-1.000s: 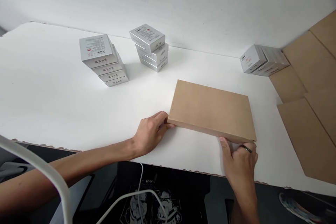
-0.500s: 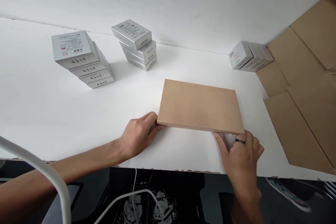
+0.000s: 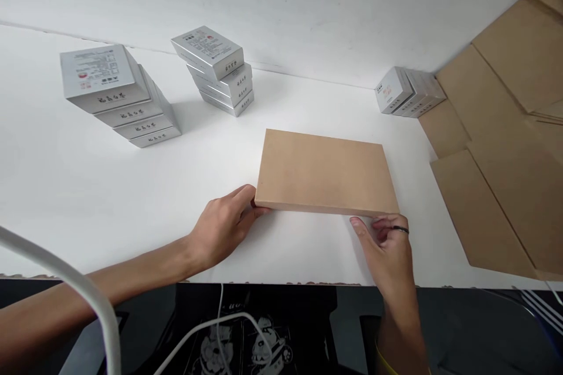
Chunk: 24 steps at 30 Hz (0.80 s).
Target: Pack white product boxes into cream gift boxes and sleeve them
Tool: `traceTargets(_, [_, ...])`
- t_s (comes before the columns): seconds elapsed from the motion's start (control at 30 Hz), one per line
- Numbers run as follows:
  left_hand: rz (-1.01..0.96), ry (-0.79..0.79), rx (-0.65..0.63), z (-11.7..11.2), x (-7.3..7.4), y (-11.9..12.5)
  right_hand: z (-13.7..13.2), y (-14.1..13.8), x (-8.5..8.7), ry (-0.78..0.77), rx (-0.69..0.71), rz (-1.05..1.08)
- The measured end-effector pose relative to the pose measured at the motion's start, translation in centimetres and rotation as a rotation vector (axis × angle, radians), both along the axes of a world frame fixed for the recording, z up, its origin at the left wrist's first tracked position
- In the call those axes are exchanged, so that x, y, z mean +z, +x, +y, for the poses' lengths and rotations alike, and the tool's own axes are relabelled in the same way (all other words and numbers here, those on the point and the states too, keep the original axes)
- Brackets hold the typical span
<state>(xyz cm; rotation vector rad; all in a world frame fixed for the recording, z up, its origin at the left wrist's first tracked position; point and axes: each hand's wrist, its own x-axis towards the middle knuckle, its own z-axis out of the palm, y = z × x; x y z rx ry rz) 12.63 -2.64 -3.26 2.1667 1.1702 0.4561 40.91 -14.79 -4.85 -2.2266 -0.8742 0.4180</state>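
A flat brown cardboard box point(image 3: 328, 173) lies in front of me on the white table, its plain top facing up. My left hand point(image 3: 224, 222) is closed on its near left corner, with the thumb along the front edge and the fingertips partly hidden behind the side. By the near right corner is my right hand point(image 3: 389, 252), a dark ring on one finger. Its curled fingers touch or nearly touch the front edge, while the thumb stands apart from them, just short of the box.
Silver printed boxes stand in a leaning stack point(image 3: 118, 96) at left, a second stack point(image 3: 220, 70) behind, and a small row point(image 3: 409, 92) at back right. Flat cardboard sheets point(image 3: 488, 211) cover the right side. A white cable point(image 3: 94, 299) curves across the lower left.
My right hand has shifted from around the box's near right corner to its front edge, and its thumb has come off the box. My left hand keeps its hold. The whole view has shifted slightly.
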Motion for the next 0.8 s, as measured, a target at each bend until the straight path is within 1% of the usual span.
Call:
traceTargets(0.13, [-0.057,-0.085,0.076,-0.8,0.4,0.6,0.4,-0.5,-0.3,0.019,-0.025,-0.017])
traceTargets(0.27, [-0.100,-0.068,0.143,-1.3,0.1,0.9,0.7,-0.5,-0.5,-0.004,-0.009,-0.030])
traceTargets(0.37, [-0.109,-0.080,0.153,-1.3,0.0,0.8,0.8,-0.4,-0.6,-0.004,0.011,-0.031])
traceTargets(0.5, [-0.108,-0.128,0.123,-0.8,0.3,0.6,0.8,-0.2,-0.7,-0.020,0.054,-0.012])
traceTargets(0.63, [-0.092,-0.174,0.083,-0.7,0.8,0.3,0.8,0.0,-0.6,-0.049,0.063,0.018])
traceTargets(0.8, [-0.070,-0.175,-0.017,-0.6,1.3,-0.1,0.6,0.3,-0.2,-0.062,0.091,0.098])
